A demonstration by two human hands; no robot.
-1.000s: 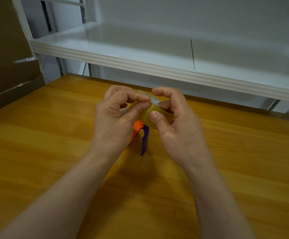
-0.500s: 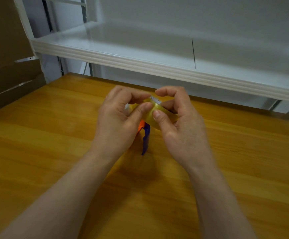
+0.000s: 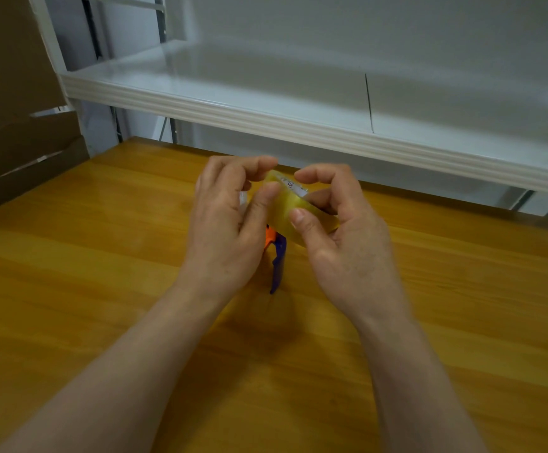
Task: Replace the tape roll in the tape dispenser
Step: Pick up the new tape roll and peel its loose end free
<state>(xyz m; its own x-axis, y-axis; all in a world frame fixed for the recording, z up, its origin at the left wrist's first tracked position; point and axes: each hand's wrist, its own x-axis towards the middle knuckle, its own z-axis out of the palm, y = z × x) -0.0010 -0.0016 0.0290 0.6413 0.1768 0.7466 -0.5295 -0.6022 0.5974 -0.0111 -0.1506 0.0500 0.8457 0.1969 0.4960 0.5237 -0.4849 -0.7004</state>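
A yellowish clear tape roll (image 3: 287, 209) with a white printed core is held above the wooden table. My right hand (image 3: 341, 230) grips it, thumb on its outer face and fingers curled behind. My left hand (image 3: 230, 217) is beside it, with the thumb tip pressed on the roll's left edge and the index finger arched over the top. Below the hands an orange and blue tape dispenser (image 3: 277, 256) lies on the table, mostly hidden; only its blue handle and a bit of orange show.
The wooden table (image 3: 102, 305) spreads on all sides. A white shelf (image 3: 298, 125) overhangs its far edge just beyond the hands. Brown cardboard (image 3: 14, 125) stands at the far left.
Both hands have shifted slightly on the tape roll. The left thumb has slid along the roll's edge and the right index finger has lifted off the top.
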